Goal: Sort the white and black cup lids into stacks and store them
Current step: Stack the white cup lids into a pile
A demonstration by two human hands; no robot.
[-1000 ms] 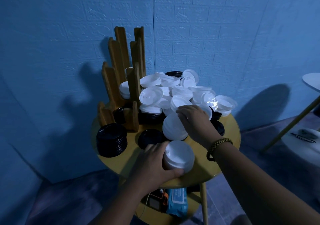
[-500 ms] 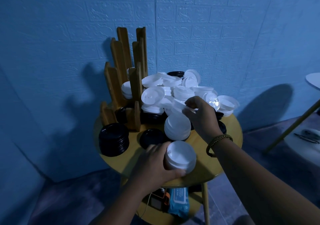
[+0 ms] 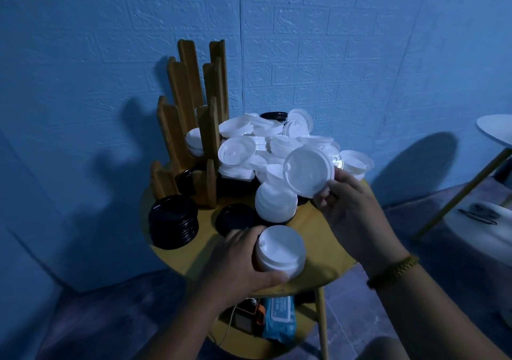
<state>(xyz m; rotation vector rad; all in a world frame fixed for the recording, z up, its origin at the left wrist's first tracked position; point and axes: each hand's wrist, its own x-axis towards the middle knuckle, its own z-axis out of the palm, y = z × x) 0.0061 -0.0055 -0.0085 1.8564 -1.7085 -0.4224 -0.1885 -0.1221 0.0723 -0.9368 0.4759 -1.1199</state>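
White plastic, item one: single white lid, tilted with its hollow side facing the camera. The fingers of the right hand are pinching it at its lower rim and holding it in the air just over the near edge of the loose pile.

Item two: near white stack, standing at the front of the bench. The left hand is wrapping round its side, thumb in front, fingers behind.

Item three: second white stack, standing free between the pile and the near stack, nothing touching it.

Item four: black stack, sitting at the left edge beside the wooden rack, with a lone black lid lying flat next to it. The rack is holding white lids in an upper slot and black ones lower down.

Condition: sorting is looking part done, as most white lids are lying unsorted.

Risks, as judged:
- The held lid is hanging from a rim pinch only, so a wrist turn could be dropping it onto the pile and setting loose lids sliding off the far side.
- It is probably heading for the near stack. Brought down hollow side up or off-centre, it is likely failing to nest.
- That stack is sitting close to the front edge, so pressure from above could be shoving it off unless the left hand is bracing it.
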